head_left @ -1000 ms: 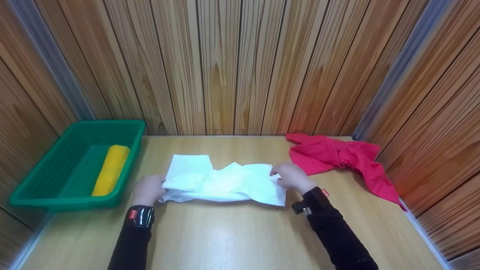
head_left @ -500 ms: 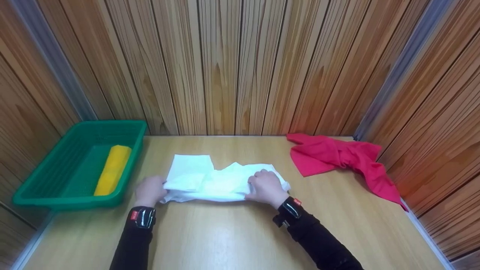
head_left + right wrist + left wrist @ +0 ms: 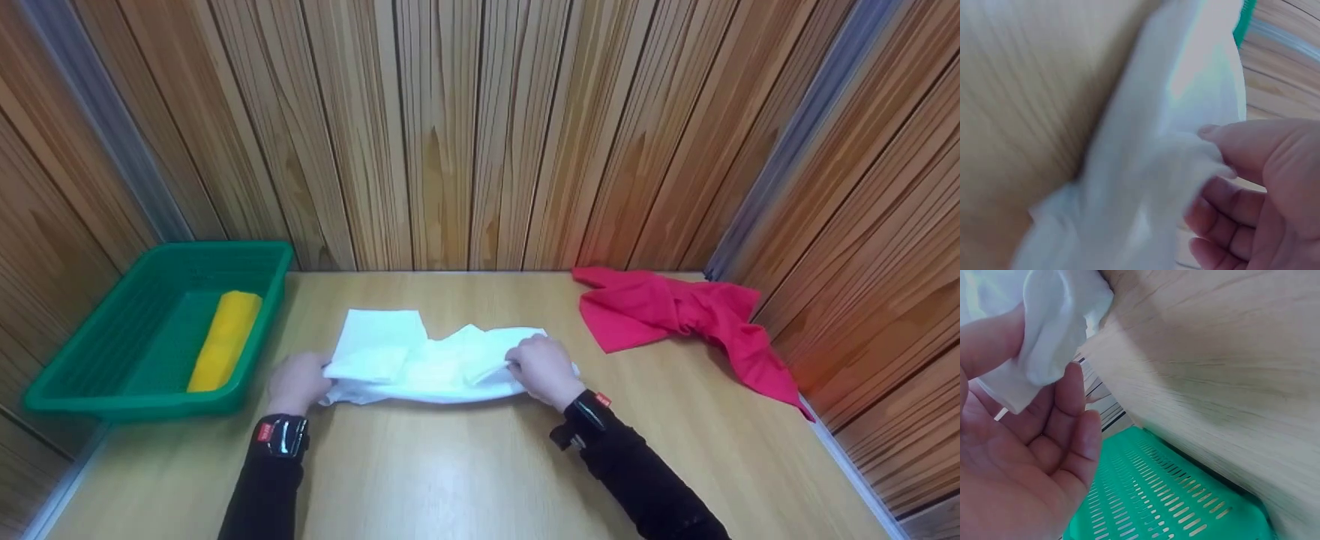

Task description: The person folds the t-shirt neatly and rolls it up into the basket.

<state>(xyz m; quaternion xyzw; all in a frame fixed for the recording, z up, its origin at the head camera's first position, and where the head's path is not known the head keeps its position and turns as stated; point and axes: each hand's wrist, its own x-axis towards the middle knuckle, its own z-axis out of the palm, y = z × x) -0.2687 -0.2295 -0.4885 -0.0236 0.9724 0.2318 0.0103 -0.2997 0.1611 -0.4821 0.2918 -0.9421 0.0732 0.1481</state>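
Note:
A folded white cloth point(image 3: 435, 367), wrinkled along its front edge, lies across the middle of the table. At its left end my left hand point(image 3: 298, 381) pinches the edge between thumb and fingers; in the left wrist view the pinched white cloth point(image 3: 1053, 332) bunches in a soft fold. On the right part, my right hand point(image 3: 546, 369) pinches a raised fold. The right wrist view has the thumb and fingers of the right hand point(image 3: 1264, 185) on that fold of white cloth point(image 3: 1185, 160), partly blurred. The cloth's underside is hidden.
A green basket point(image 3: 255, 367) stands at the left, with a rolled or folded yellow cloth point(image 3: 225, 341) inside. At the back right lies a crumpled red cloth point(image 3: 675, 307). Wood-panelled walls point(image 3: 442, 135) enclose the table point(image 3: 420, 465) at the back and sides.
My right hand has moved left from the cloth's right end and now holds a lifted fold there. The right end is turned inward. My left hand stays at the left end.

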